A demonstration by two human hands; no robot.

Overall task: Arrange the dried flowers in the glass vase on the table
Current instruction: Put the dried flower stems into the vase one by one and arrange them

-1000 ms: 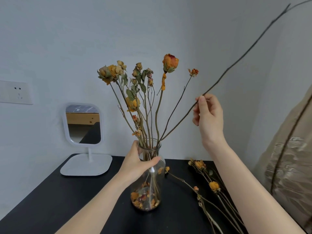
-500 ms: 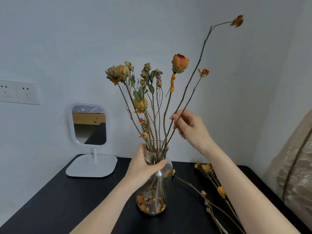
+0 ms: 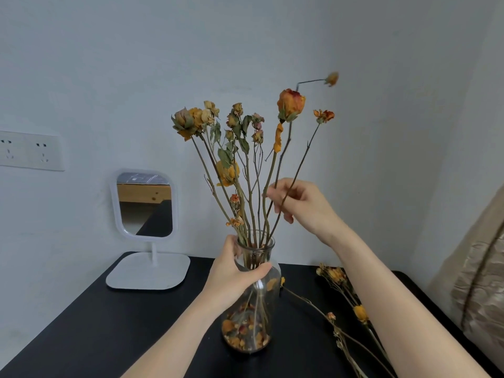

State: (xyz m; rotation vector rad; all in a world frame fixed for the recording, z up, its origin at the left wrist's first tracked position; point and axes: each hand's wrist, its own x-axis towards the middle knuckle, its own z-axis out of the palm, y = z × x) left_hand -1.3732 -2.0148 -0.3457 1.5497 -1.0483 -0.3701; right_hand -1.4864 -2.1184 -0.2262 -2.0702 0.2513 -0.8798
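Note:
A clear glass vase (image 3: 268, 301) stands on the black table (image 3: 109, 331), with loose dried petals at its bottom. Several dried flowers (image 3: 237, 148) rise from its neck. My left hand (image 3: 234, 276) is wrapped around the vase neck. My right hand (image 3: 302, 203) is above and to the right of the neck, pinching a long thin stem with a small orange bud (image 3: 331, 78) at its top. The stem's lower end goes into the vase mouth. More dried flowers (image 3: 343, 301) lie on the table to the right of the vase.
A white stand mirror (image 3: 146, 205) stands at the back left of the table against the wall. White wall sockets (image 3: 30, 150) are at the far left. Beige patterned fabric (image 3: 480, 285) hangs at the right edge.
My right hand has brought the long stem from a slant on the right to nearly upright and lowered it into the vase. The bud now sits much lower. The left hand stayed on the neck.

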